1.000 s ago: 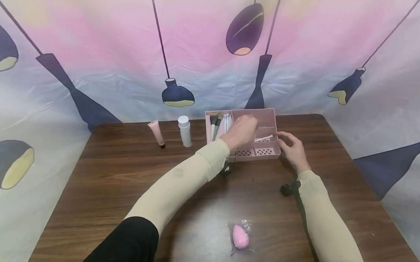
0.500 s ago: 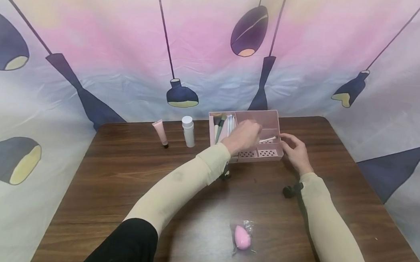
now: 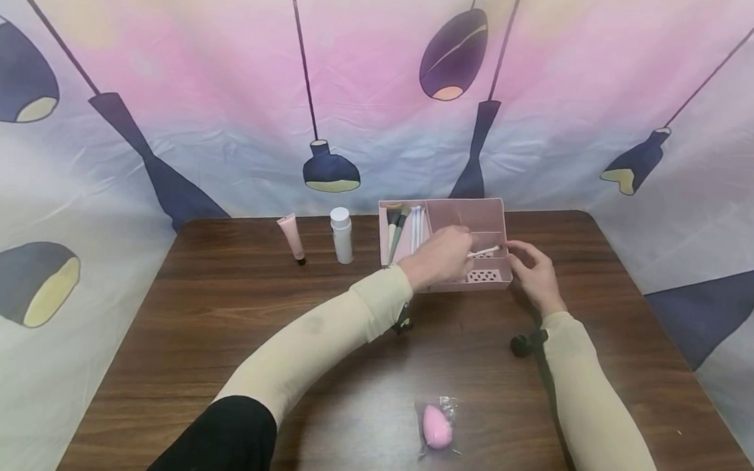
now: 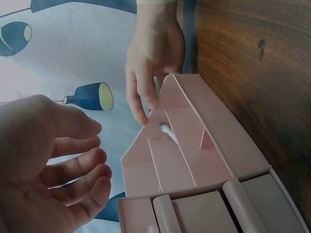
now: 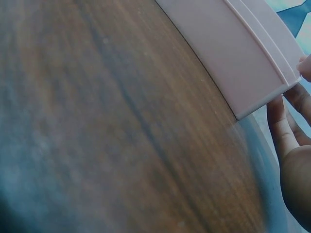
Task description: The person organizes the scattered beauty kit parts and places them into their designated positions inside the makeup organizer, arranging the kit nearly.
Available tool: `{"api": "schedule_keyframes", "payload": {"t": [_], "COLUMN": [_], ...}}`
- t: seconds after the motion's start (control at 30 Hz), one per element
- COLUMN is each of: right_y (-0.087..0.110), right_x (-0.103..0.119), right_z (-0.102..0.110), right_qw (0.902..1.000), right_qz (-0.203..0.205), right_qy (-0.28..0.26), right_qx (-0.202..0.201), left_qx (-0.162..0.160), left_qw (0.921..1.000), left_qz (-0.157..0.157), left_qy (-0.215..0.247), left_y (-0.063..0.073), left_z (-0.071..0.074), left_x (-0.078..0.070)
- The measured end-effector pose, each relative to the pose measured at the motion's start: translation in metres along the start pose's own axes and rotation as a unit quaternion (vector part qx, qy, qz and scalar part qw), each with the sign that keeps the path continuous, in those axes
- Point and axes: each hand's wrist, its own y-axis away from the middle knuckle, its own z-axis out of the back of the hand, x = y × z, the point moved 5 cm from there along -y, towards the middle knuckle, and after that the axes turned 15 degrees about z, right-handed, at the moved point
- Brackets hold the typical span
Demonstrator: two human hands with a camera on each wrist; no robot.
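Observation:
My left hand (image 3: 442,257) hovers over the front middle of a pink organizer box (image 3: 467,288). In the left wrist view its fingers (image 4: 80,165) are loosely curled, and nothing shows between them and the thumb. My right hand (image 3: 536,278) touches the box's right side wall near the front corner; in the right wrist view its fingers (image 5: 278,121) lie along that wall. A thin white stick with a rounded end (image 3: 483,251) lies in a right-hand compartment. Makeup brushes (image 3: 395,229) and slim white tubes (image 3: 418,227) stand in the left part of the box.
A pink squeeze tube (image 3: 291,237) and a white bottle (image 3: 341,235) are left of the box. Nearer the person, a pink egg-shaped makeup sponge (image 3: 436,428) lies in a clear bag. A lamp-patterned cloth (image 3: 227,147) hangs behind the wooden table (image 3: 218,283).
My left hand has come down and toward the box's front, covering a perforated front compartment seen before. The right hand keeps its place at the side wall. The head view has shifted slightly.

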Motion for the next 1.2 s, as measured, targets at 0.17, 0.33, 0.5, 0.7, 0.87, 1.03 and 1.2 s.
{"api": "schedule_keyframes", "payload": {"t": [0.17,0.33,0.5,0.7,0.87,1.03,1.2], "right_y": [0.001,0.001,0.002,0.002,0.003,0.004,0.003], "right_x": [0.0,0.001,0.002,0.001,0.002,0.0,0.001], "right_z": [0.001,0.001,0.001,0.001,0.001,0.002,0.001], "right_qw": [0.9999,0.9998,0.9998,0.9999,0.9999,0.9998,0.9998], "right_qz": [0.006,0.007,0.007,0.009,0.004,0.01,0.013], "right_qy": [0.012,0.013,0.018,0.011,0.01,0.017,0.016], "right_qx": [0.005,0.009,0.011,0.004,0.01,0.008,0.006], "left_qx": [0.001,0.001,0.003,0.028,0.036,0.045,0.064], "left_qw": [0.9999,0.9996,0.9991,0.9966,0.9946,0.9928,0.9895], "left_qz": [-0.011,-0.026,-0.043,-0.077,-0.096,-0.109,-0.121], "left_qy": [0.011,0.013,0.003,0.01,0.017,0.021,0.045], "left_y": [0.006,0.013,0.022,0.036,0.046,0.055,0.064], "left_z": [-0.001,-0.002,-0.003,-0.01,-0.011,-0.013,-0.017], "left_x": [-0.003,-0.006,-0.011,-0.017,-0.019,-0.02,-0.02]}}
